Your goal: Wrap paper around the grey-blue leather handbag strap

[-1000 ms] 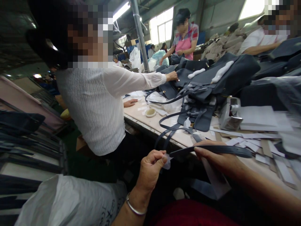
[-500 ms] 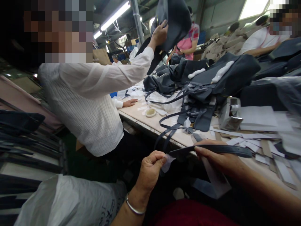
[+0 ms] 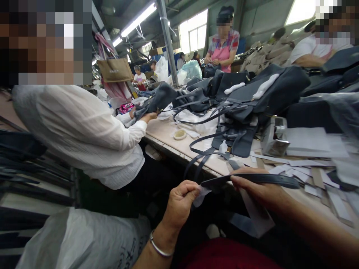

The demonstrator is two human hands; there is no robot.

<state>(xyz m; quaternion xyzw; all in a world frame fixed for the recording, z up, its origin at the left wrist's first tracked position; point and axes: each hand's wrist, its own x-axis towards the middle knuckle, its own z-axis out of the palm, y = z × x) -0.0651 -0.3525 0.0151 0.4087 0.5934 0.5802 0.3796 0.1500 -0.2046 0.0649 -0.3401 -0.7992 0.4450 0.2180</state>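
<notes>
My left hand, with a metal bangle at its wrist, is closed in a pinch on a piece of thin white tissue paper near the tip of a dark strap. That dark leather strap runs across my right hand, whose fingers are closed around it. Below the right hand hangs a whitish translucent strip. Dark handbag handles loop over the table edge just beyond my hands.
On the table lie dark handbags, a round tape roll, a metal tape dispenser and paper strips. A co-worker in white holds a dark bag at left. A white sack stands lower left.
The co-worker at left has brought the raised dark bag down to table level and now holds it with both hands. My hands and the strap have barely moved.
</notes>
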